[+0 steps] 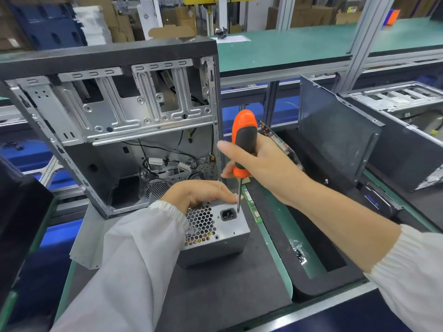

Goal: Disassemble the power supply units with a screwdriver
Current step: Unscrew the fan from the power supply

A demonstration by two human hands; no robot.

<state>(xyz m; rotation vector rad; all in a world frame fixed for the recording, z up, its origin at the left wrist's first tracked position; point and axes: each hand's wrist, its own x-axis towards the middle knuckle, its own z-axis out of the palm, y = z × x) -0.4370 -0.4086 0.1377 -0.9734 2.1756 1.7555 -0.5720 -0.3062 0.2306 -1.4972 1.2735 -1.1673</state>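
Right in front of the person, a grey metal power supply unit (217,238) stands on the dark mat (215,291) of the workbench, its socket face turned upward. That face carries a honeycomb vent grille (200,222) on the left, a black mains socket (226,214) toward the right, and a small screw near the front edge. The left hand (203,191) lies flat over the far edge of the unit, fingers spread and pressing down, white sleeve (134,259) drawn to the wrist. The right hand (261,164) is wrapped round the orange and black handle of a screwdriver (243,144), held nearly upright, forefinger pointing out to the left; the thin shaft drops to a point just right of the socket, its tip at the metal face.

Close behind the unit stands an open, stripped computer case (115,121), drive bays bare and loose black cables (167,159) hanging inside, crowding the far side of the work. A green strip of memory module (251,204) lies just beside the unit on the right. Further right, a black foam tray (318,236) holds a circuit board partly hidden by the right forearm, and beyond it lean a dark side panel (335,137) and another case (402,109)
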